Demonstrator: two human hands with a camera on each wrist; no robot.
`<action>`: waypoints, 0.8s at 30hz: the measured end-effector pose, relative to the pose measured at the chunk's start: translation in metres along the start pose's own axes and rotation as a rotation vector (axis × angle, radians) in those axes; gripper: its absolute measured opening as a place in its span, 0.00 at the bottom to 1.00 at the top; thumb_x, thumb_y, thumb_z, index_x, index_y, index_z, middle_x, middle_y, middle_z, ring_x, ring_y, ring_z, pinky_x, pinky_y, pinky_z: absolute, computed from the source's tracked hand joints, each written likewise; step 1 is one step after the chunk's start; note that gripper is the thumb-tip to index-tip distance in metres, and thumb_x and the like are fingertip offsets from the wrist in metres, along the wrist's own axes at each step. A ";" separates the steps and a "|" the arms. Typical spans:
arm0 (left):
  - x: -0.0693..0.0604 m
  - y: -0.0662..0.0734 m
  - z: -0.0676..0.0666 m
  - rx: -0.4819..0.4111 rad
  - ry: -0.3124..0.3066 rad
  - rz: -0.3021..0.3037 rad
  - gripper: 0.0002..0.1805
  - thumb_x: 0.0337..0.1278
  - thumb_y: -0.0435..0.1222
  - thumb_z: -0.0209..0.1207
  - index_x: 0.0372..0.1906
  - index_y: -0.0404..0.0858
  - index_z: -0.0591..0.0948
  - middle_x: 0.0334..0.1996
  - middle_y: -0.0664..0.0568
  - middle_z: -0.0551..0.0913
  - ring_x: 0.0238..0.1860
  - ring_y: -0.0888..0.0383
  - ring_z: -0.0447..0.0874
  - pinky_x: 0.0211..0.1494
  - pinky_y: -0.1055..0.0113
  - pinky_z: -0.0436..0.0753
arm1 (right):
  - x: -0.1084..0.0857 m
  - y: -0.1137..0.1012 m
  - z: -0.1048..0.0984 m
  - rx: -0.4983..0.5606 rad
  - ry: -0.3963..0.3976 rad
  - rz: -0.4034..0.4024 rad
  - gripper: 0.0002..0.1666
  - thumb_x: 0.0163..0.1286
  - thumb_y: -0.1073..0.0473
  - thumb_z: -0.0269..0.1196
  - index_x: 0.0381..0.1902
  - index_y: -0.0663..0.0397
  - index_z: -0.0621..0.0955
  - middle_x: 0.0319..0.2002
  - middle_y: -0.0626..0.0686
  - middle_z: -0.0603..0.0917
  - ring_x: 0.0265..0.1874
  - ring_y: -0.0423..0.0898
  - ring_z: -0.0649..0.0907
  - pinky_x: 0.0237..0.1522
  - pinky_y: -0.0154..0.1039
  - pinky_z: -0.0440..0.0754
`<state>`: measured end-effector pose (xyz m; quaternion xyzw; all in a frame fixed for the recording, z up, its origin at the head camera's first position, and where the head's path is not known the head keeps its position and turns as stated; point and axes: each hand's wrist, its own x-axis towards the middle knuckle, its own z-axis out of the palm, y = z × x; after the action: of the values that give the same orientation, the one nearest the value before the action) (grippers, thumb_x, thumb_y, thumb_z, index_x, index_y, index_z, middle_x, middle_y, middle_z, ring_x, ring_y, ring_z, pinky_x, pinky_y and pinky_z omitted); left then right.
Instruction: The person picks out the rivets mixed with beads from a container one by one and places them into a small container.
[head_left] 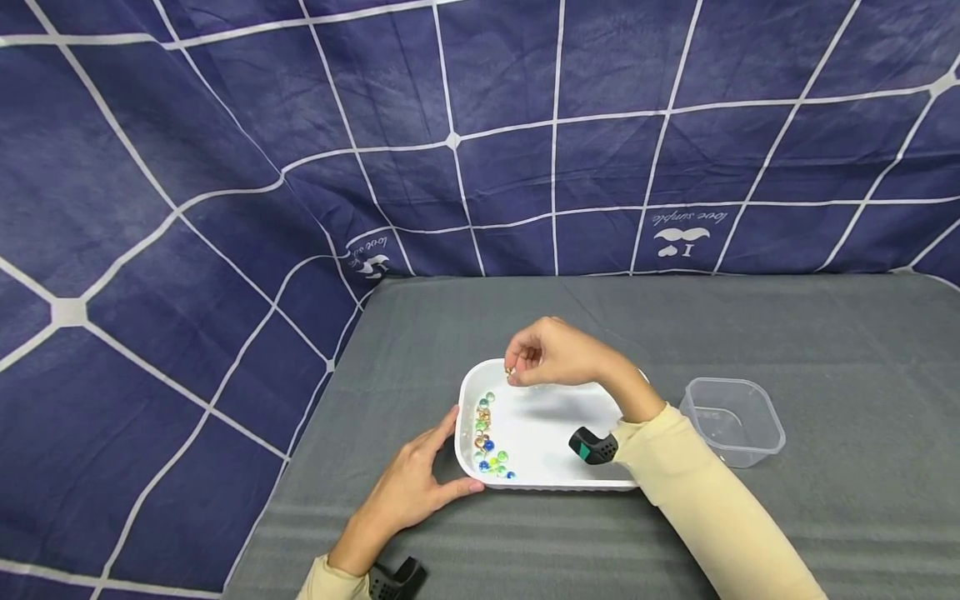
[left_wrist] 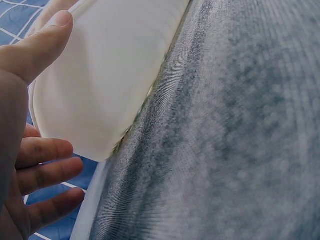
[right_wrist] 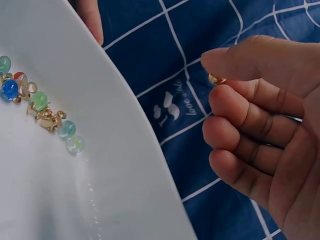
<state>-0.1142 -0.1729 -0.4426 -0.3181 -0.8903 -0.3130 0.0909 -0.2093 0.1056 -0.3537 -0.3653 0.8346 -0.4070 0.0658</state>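
Note:
My right hand point(head_left: 558, 354) pinches a small gold metal piece point(right_wrist: 216, 79) between thumb and index finger, above the far left part of a white tray point(head_left: 558, 454). The remaining fingers curl inward in the right wrist view. Glass marbles point(head_left: 502, 457) in blue, green and clear lie along the tray's left end. Among them are several gold metal pieces point(right_wrist: 48, 120), too small to tell their exact kind. My left hand point(head_left: 412, 483) touches the tray's near left corner, thumb at the front edge and extended fingers along the left side.
A clear plastic container point(head_left: 733, 421) stands right of the tray, partly behind my right forearm. Grey cloth point(head_left: 847, 400) covers the table. A dark blue curtain with white lines point(head_left: 510, 183) hangs at the back and left.

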 end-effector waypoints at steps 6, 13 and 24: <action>0.001 0.000 -0.001 -0.004 -0.002 -0.004 0.56 0.42 0.52 0.76 0.74 0.32 0.63 0.59 0.40 0.80 0.58 0.45 0.79 0.57 0.51 0.79 | -0.007 -0.009 -0.007 -0.033 -0.003 -0.003 0.03 0.57 0.63 0.70 0.29 0.52 0.85 0.21 0.39 0.80 0.25 0.38 0.79 0.34 0.34 0.80; 0.001 0.000 0.001 -0.007 -0.003 -0.011 0.56 0.41 0.53 0.76 0.73 0.31 0.64 0.59 0.41 0.80 0.58 0.46 0.80 0.56 0.51 0.80 | -0.018 -0.013 -0.013 -0.056 -0.004 0.016 0.03 0.58 0.63 0.70 0.29 0.50 0.84 0.21 0.39 0.80 0.25 0.37 0.79 0.36 0.39 0.81; 0.000 -0.001 0.001 0.003 0.009 0.018 0.56 0.42 0.53 0.75 0.73 0.30 0.64 0.58 0.41 0.81 0.58 0.45 0.80 0.57 0.50 0.79 | -0.036 -0.012 -0.019 -0.060 0.015 0.028 0.03 0.58 0.63 0.69 0.29 0.50 0.85 0.22 0.38 0.80 0.26 0.37 0.79 0.35 0.42 0.81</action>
<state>-0.1143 -0.1731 -0.4436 -0.3243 -0.8874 -0.3124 0.0983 -0.1847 0.1367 -0.3392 -0.3523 0.8519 -0.3837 0.0541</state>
